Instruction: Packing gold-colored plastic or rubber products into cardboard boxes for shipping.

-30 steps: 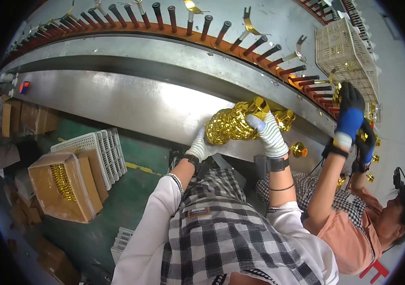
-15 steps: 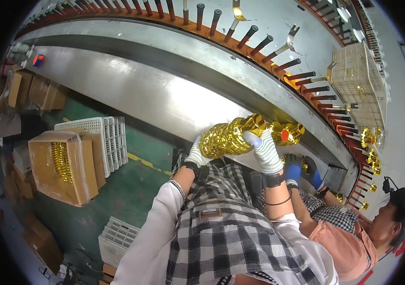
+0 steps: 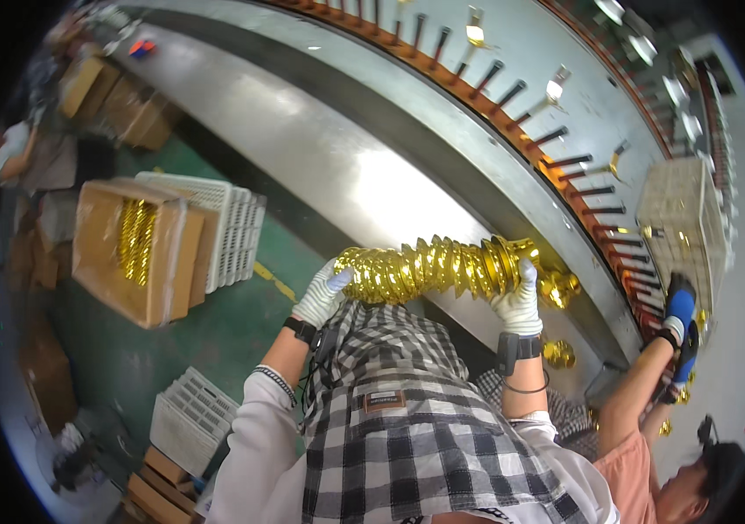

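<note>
A long stack of shiny gold flared pieces [image 3: 429, 269], nested one in another, lies crosswise in front of my apron. My left hand [image 3: 324, 293], in a white knit glove, is closed round its left end. At the right end, my right hand [image 3: 519, 304] in a striped white glove grips the stack from the near side, thumb up against the last pieces. Just beyond that hand, more gold pieces [image 3: 558, 288] rest on the metal bench [image 3: 337, 166]. Another gold piece [image 3: 557, 354] sits nearer, to the right of my right wrist.
Behind the bench runs an orange track with upright dark rods [image 3: 488, 79]. A co-worker's blue-and-black gloved hand [image 3: 681, 310] is by a pale crate [image 3: 674, 210] at right. On the left stand a cardboard box [image 3: 171, 271] holding gold pieces and white crates [image 3: 241, 236].
The stack now stretches level between my hands, which are farther apart. My view has shifted. The co-worker's hands have moved from beside my right hand toward the rods and pale crate.
</note>
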`<action>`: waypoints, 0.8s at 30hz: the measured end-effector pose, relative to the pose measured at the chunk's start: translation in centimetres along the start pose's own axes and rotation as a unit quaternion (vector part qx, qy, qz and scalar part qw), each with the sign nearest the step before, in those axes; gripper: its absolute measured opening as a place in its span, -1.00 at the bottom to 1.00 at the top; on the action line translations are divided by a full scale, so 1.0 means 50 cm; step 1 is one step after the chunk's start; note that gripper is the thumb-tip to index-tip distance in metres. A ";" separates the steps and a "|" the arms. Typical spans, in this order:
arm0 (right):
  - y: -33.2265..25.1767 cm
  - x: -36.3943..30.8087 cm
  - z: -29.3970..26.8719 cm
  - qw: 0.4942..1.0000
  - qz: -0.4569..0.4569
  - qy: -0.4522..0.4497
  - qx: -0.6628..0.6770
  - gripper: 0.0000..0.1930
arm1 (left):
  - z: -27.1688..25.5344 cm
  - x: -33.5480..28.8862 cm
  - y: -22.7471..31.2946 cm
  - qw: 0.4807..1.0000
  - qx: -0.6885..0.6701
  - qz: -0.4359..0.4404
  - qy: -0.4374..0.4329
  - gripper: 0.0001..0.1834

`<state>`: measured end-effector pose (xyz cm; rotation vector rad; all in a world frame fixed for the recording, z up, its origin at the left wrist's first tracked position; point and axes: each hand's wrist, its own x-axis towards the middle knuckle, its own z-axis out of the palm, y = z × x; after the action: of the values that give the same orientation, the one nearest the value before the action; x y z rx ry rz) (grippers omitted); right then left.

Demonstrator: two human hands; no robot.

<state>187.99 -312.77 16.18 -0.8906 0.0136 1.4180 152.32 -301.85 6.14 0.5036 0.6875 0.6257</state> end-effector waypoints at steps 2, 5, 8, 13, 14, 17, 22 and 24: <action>0.061 0.023 0.052 0.999 0.028 -0.037 -0.026 -0.10 | -0.038 -0.081 0.069 0.996 0.054 0.039 0.052 -0.29; 0.125 0.043 0.113 0.993 0.077 -0.071 -0.051 -0.08 | -0.058 -0.212 0.136 0.985 0.083 0.113 0.103 -0.34; 0.206 0.046 0.223 0.983 0.100 -0.137 -0.068 -0.09 | -0.084 -0.347 0.216 0.972 0.088 0.168 0.141 -0.37; 0.321 0.035 0.338 0.956 0.150 -0.230 -0.105 -0.17 | -0.203 -0.479 0.164 0.952 0.087 0.217 0.198 -0.47; 0.358 0.039 0.356 0.950 0.168 -0.239 -0.105 -0.18 | -0.226 -0.509 0.161 0.952 0.068 0.213 0.209 -0.47; 0.462 0.078 0.443 0.935 0.209 -0.262 -0.114 -0.20 | -0.360 -0.551 0.152 0.918 0.079 0.277 0.273 -0.43; 0.619 0.130 0.557 0.916 0.246 -0.281 -0.146 -0.24 | -0.480 -0.637 0.195 0.897 0.048 0.306 0.314 -0.39; 0.670 0.135 0.609 0.905 0.264 -0.302 -0.145 -0.26 | -0.479 -0.682 0.226 0.883 0.033 0.319 0.343 -0.38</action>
<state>146.13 -294.24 16.21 -0.6696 -0.4685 2.2063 110.58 -311.58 11.42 0.5760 1.2289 1.4477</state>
